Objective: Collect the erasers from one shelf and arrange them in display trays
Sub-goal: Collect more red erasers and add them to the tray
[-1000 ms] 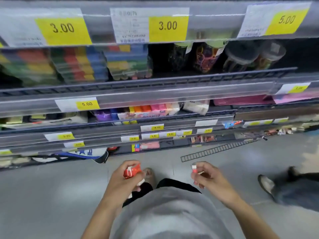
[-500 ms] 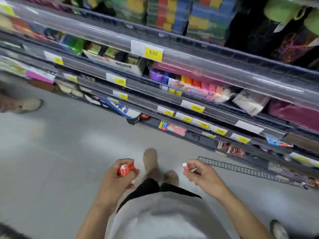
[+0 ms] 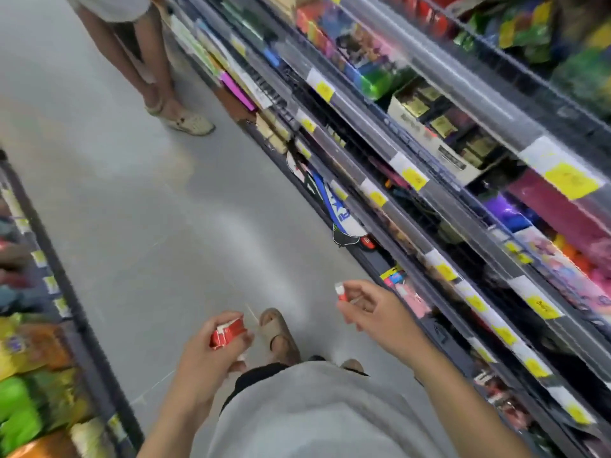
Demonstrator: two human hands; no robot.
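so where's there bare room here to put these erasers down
Only the grey floor, bordered by the right shelving, left racks and a bystander's feet. Shelves look packed. Left hand and right hand each hold erasers.

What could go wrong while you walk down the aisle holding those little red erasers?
1. The right hand only pinches one small eraser at its fingertips, so it might slip and drop onto the grey floor.
2. The left hand grips a red eraser pack over open floor; a bump could knock it loose.
3. Another person's legs stand in the aisle ahead, close to the shelves, so a collision seems possible.
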